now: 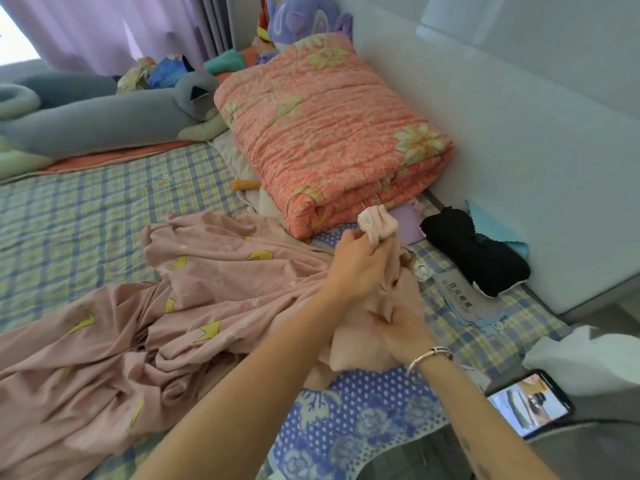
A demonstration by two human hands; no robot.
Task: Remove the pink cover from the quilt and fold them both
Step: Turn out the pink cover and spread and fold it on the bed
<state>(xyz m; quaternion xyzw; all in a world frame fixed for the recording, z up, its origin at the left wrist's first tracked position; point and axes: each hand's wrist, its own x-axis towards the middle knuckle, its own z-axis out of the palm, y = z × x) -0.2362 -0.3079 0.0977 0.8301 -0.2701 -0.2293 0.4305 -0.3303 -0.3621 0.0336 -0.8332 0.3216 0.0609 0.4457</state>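
Observation:
The orange floral quilt (332, 133) lies folded in a thick stack at the back of the bed, against the white headboard. The pink cover (166, 323) with yellow crowns is off the quilt and spreads crumpled over the front left of the bed. My left hand (360, 261) grips a bunched corner of the cover, which sticks up above my fist. Just below it, my right hand (401, 330), with a silver bracelet on the wrist, pinches another fold of the same cover.
A checked sheet (86, 209) covers the mattress. A grey plush toy (104, 116) lies at the back left. Black cloth (474, 251) sits by the headboard. A phone (530, 403) with a lit screen lies at the bed's right edge, beside a blue dotted cloth (363, 417).

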